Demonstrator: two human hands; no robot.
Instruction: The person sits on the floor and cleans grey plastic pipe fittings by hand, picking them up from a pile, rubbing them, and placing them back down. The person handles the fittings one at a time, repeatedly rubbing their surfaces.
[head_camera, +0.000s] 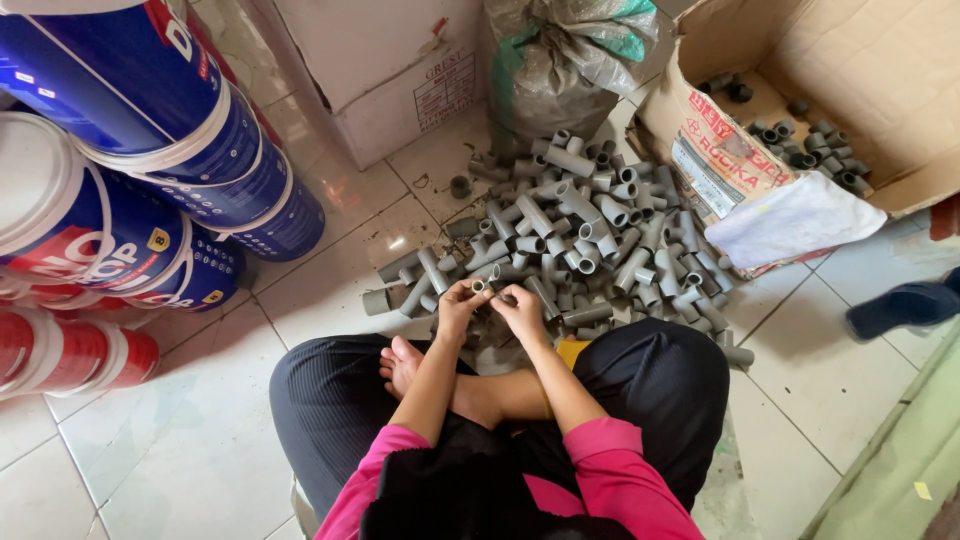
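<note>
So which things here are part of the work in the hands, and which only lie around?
In use:
left hand
right hand
grey fitting held between them
fittings pile

Lying about:
paint buckets
cardboard box
sack
white carton

From what I saw, the pipe fittings (560, 235) were matt grey plastic, the floor (200, 440) glossy white tile, the box (860, 70) rough brown cardboard, and the buckets (150, 110) shiny plastic.

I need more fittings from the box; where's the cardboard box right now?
The cardboard box lies open at upper right in the head view, beyond the grey fittings pile, right of the sack.
</note>
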